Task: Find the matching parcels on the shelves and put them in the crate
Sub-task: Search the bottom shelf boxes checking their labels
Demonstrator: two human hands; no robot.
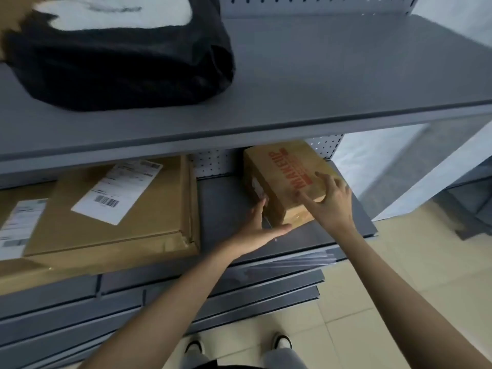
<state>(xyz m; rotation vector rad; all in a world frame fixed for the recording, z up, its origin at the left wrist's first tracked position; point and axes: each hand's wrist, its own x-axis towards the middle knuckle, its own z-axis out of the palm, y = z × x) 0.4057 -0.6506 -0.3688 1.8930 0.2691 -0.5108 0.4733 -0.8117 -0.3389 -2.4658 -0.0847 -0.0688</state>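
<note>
1. Shelving (pixel 292 123) of grey metal fills the view, with perforated back panels and several flat boards stepping down toward pale floor tiles (pixel 386 302).
2. On the upper shelf (pixel 346 75), at the left, lies a black plastic bag (pixel 119 70) with a white label on top; its print is too blurred to read.
3. On the lower shelf (pixel 223 198), at the left, a large flat cardboard box (pixel 127 222) lies on another carton; it carries a white shipping label (pixel 117 191) with a barcode, the small text unreadable.
4. A second white label (pixel 18 225) sits further left on another carton, also unreadable.
5. At the right of the same lower shelf stands a small brown parcel (pixel 287 171), tilted with its near end close to the shelf's front edge.
6. Red capital letters along its top read "MAKEUP"; a smaller red line below them cannot be made out.
7. The right hand (pixel 330 201) lies over the parcel's near right corner, fingers spread and curled onto the top, thumb pressed against the near face.
8. The left hand (pixel 263 225) meets the parcel's left side, fingers straight and together along that face, thumb stretched out under the near bottom edge.
9. Below, between the forearms, two dark shoes with white toes (pixel 282 340) stand on the tiles.
10. White wall shows at the right beyond the shelf's end.
</note>
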